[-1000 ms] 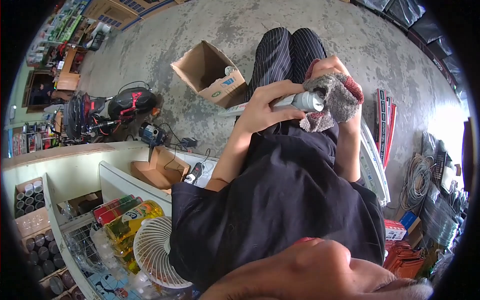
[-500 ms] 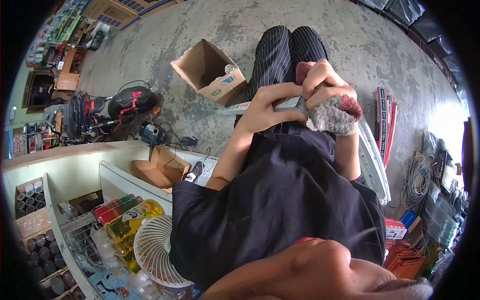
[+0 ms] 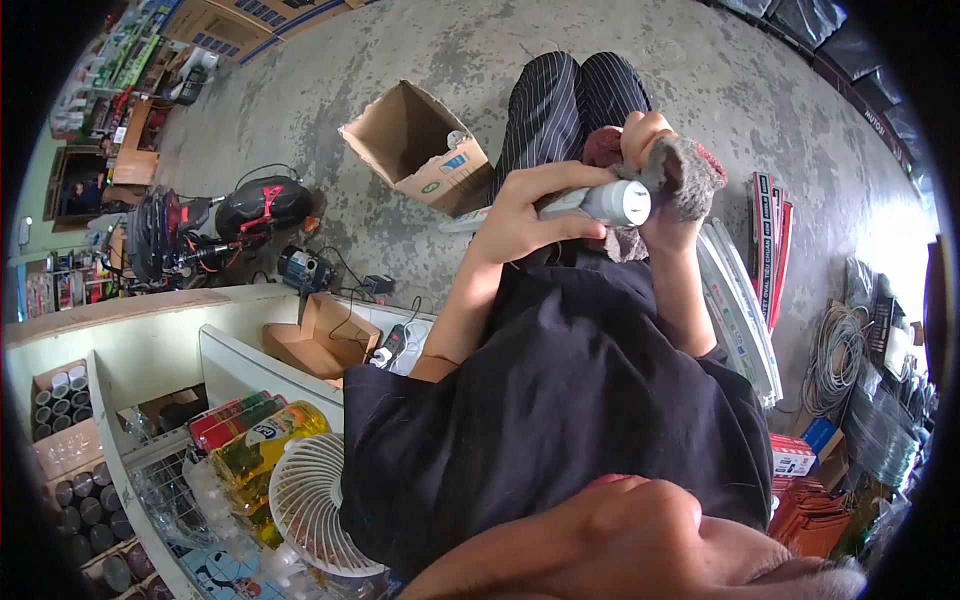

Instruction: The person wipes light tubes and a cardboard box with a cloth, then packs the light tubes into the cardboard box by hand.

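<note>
My left hand (image 3: 522,215) is closed around a white tube light (image 3: 606,203), its fingers near one end. That round end cap, with two metal pins, points toward my right hand; the rest of the tube runs off to the left behind my left hand. A worn grey and dark red cloth (image 3: 686,178) is bunched in my right hand (image 3: 668,232), just right of the end cap. Part of the cloth hangs below the tube. Striped trousers cover my knees (image 3: 545,110) behind both hands.
An open cardboard box (image 3: 440,180) stands on the floor left of my knees. Long white tubes or strips (image 3: 742,315) and red-black long boxes (image 3: 768,250) lie to the right. Beside me on the left are a white fan (image 3: 312,500), bottles (image 3: 265,440) and a partitioned counter (image 3: 150,300).
My right hand and the cloth have come off the tube's end and shifted slightly up and right. The end cap and pins, previously covered, now show, turned toward the camera.
</note>
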A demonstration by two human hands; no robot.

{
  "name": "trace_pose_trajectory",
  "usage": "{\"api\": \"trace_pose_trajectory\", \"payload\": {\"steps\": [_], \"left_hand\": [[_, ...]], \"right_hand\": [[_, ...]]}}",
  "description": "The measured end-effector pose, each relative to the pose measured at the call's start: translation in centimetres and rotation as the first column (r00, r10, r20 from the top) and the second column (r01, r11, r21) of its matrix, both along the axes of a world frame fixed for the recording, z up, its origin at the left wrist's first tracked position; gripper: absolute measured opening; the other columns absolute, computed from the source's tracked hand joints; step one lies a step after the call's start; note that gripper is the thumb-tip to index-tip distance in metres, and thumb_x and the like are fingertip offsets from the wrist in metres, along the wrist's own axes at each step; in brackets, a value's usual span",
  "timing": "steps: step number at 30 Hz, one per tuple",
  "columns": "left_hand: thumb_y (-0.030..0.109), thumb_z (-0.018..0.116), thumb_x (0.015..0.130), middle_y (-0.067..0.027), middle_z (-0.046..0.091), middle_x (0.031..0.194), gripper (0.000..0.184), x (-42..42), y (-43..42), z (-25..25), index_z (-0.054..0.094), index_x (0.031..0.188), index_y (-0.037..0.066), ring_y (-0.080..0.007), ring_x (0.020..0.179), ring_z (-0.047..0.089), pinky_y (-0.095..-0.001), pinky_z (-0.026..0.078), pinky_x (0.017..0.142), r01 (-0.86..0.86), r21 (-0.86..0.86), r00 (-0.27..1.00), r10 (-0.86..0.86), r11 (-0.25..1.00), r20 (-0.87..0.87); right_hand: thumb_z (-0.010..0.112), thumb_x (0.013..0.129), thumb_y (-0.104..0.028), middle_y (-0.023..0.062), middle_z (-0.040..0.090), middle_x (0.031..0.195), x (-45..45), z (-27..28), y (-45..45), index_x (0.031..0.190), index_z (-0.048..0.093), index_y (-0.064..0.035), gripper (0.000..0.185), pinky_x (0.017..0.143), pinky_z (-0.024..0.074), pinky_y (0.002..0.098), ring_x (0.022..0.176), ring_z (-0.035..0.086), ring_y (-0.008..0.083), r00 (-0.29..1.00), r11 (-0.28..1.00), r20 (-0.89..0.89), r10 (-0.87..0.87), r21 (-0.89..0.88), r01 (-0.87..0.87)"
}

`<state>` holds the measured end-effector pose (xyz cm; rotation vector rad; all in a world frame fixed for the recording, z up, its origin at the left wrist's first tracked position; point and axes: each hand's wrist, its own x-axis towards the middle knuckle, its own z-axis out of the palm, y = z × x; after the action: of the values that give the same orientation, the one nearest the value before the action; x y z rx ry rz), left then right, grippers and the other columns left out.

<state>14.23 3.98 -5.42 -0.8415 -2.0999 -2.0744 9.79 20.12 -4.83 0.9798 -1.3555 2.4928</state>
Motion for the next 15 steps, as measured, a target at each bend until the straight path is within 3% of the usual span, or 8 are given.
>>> {"api": "trace_pose_trajectory", "payload": {"steps": [3, 5, 7, 9, 10, 11, 13, 15], "left_hand": [[0.013, 0.078, 0.069, -0.0095, 0.067, 0.095, 0.041, 0.0, -0.1, 0.6, 0.064, 0.104, -0.001, -0.0166, 0.087, 0.064, -0.0289, 0.049, 0.077, -0.068, 0.034, 0.997, 0.067, 0.997, 0.036], [0.013, 0.078, 0.069, -0.0088, 0.067, 0.096, 0.042, 0.0, -0.2, 0.5, 0.064, 0.106, 0.0, -0.0157, 0.088, 0.063, -0.0282, 0.048, 0.079, -0.132, 0.032, 0.991, 0.132, 0.991, 0.013], [0.012, 0.078, 0.07, -0.0074, 0.066, 0.099, 0.043, 0.0, -0.3, 0.5, 0.062, 0.108, 0.0, -0.0139, 0.091, 0.062, -0.0268, 0.047, 0.081, -0.251, 0.036, 0.967, 0.252, 0.967, -0.032], [0.01, 0.077, 0.071, -0.0064, 0.065, 0.101, 0.044, 0.1, -0.3, 0.8, 0.061, 0.111, 0.001, -0.0131, 0.093, 0.06, -0.026, 0.046, 0.083, -0.282, 0.03, 0.958, 0.283, 0.959, -0.052], [0.01, 0.077, 0.071, -0.0064, 0.065, 0.102, 0.044, 0.0, -0.4, 0.6, 0.061, 0.111, 0.001, -0.0134, 0.094, 0.06, -0.0262, 0.046, 0.084, -0.314, 0.063, 0.948, 0.317, 0.947, -0.037], [0.009, 0.076, 0.071, -0.0063, 0.065, 0.102, 0.044, -0.1, -0.4, 0.5, 0.061, 0.112, 0.001, -0.0137, 0.096, 0.06, -0.0264, 0.046, 0.084, -0.346, 0.094, 0.937, 0.35, 0.933, -0.021], [0.008, 0.075, 0.071, -0.0067, 0.065, 0.103, 0.044, -0.2, -0.3, 0.3, 0.061, 0.112, 0.001, -0.0143, 0.096, 0.06, -0.0269, 0.046, 0.085, -0.354, 0.107, 0.934, 0.358, 0.929, -0.014], [0.007, 0.075, 0.071, -0.0068, 0.065, 0.103, 0.043, -0.3, -0.2, 0.3, 0.061, 0.112, 0.002, -0.0147, 0.096, 0.06, -0.0274, 0.046, 0.085, -0.36, 0.054, 0.929, 0.363, 0.932, -0.073]], "right_hand": [[0.054, 0.085, -0.022, 0.0074, 0.051, 0.083, 0.8, -0.8, 0.5, 0.083, 0.054, 0.0, 0.022, 0.07, 0.0382, 0.0261, 0.076, 0.047, 0.0153, 0.981, 0.979, 0.147, 0.124, -0.179, -0.097], [0.053, 0.086, -0.016, 0.0095, 0.056, 0.093, 2.9, -0.4, -0.1, 0.097, 0.058, 0.0034, 0.023, 0.082, 0.0418, 0.0269, 0.091, 0.054, 0.0159, 0.857, 0.939, 0.493, -0.147, -0.203, 0.278], [0.06, 0.08, -0.006, 0.0093, 0.059, 0.099, 2.9, -0.9, 0.6, 0.102, 0.061, 0.0018, 0.023, 0.084, 0.0444, 0.0284, 0.093, 0.057, 0.0175, 0.926, 0.925, 0.077, -0.37, 0.122, 0.36], [0.065, 0.076, -0.003, 0.0084, 0.06, 0.098, 3.7, -0.6, 0.5, 0.099, 0.064, 0.0001, 0.023, 0.081, 0.0469, 0.0292, 0.088, 0.059, 0.0186, 0.84, 0.788, -0.198, -0.504, 0.293, 0.542], [0.069, 0.073, -0.004, 0.0094, 0.06, 0.095, 4.3, -0.8, -0.2, 0.092, 0.066, -0.0001, 0.019, 0.078, 0.0481, 0.0304, 0.084, 0.059, 0.0199, 0.87, 0.837, -0.096, -0.483, 0.242, 0.491], [0.072, 0.069, -0.004, 0.0107, 0.061, 0.094, 4.0, -0.4, -0.3, 0.092, 0.066, -0.0007, 0.024, 0.079, 0.0487, 0.032, 0.085, 0.059, 0.0217, 0.786, 0.749, -0.353, -0.507, 0.271, 0.605], [0.075, 0.063, -0.004, 0.011, 0.062, 0.094, 3.8, -0.1, -1.2, 0.092, 0.067, -0.0014, 0.03, 0.079, 0.0493, 0.0333, 0.084, 0.06, 0.0238, 0.621, 0.66, -0.567, -0.541, 0.17, 0.731], [0.075, 0.063, -0.005, 0.0104, 0.062, 0.095, 3.4, -0.5, -1.4, 0.093, 0.067, -0.0011, 0.031, 0.078, 0.0493, 0.0326, 0.084, 0.06, 0.0231, 0.591, 0.636, -0.517, -0.619, 0.112, 0.764]]}}
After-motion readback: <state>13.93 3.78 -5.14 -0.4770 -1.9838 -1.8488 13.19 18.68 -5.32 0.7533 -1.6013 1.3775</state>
